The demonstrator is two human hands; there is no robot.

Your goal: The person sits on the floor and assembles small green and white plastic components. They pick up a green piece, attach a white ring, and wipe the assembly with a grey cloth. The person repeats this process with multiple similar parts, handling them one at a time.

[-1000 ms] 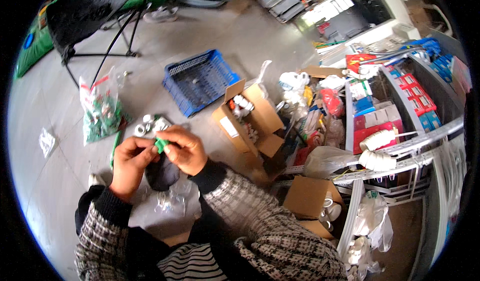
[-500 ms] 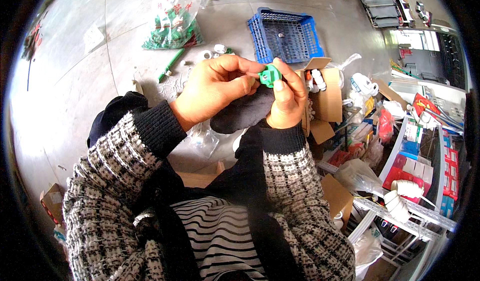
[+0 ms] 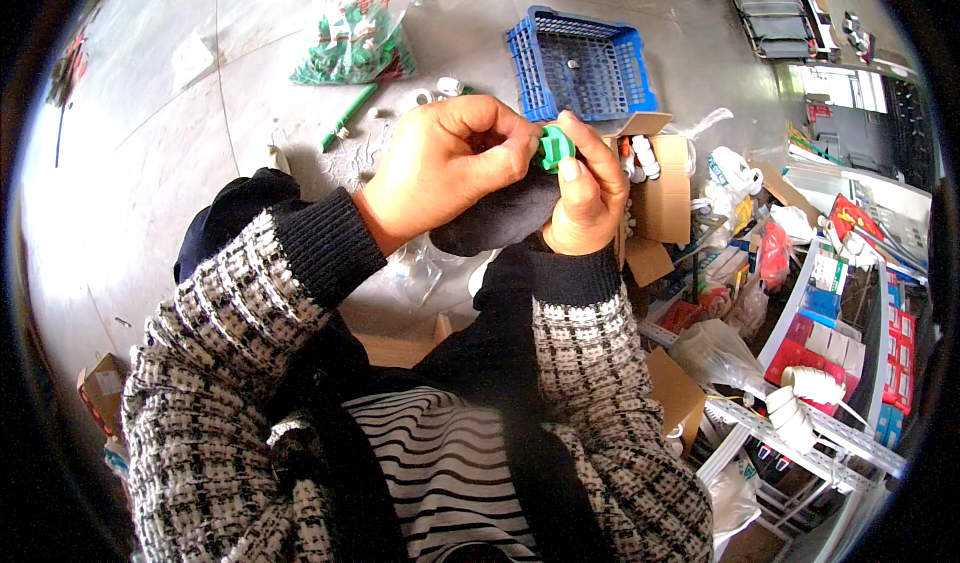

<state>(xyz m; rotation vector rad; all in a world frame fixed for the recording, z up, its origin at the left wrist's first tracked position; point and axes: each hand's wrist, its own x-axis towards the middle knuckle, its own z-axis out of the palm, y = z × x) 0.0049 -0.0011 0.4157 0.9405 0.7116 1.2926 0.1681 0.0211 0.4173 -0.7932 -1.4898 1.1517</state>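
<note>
A small green plastic fitting [image 3: 555, 150] with raised ribs is up in front of me, between my two hands. My right hand [image 3: 590, 203] pinches it between thumb and fingers from the right side. My left hand [image 3: 440, 168] is closed in a pinch, with its fingertips against the left side of the fitting. Whatever those left fingertips hold is hidden behind them. Under both hands is a dark rounded shape [image 3: 495, 218], partly covered by them.
Beyond my hands stand a blue plastic crate [image 3: 585, 103] and a clear bag of green fittings [image 3: 355, 48]. A green rod [image 3: 350, 116] lies on the floor. At right are an open cardboard box [image 3: 662, 188] with white fittings and a cluttered metal rack [image 3: 800, 418].
The left fingers have moved in a tighter pinch against the fitting's left side. Both hands and the fitting sit slightly further right in the picture, and the background has shifted too.
</note>
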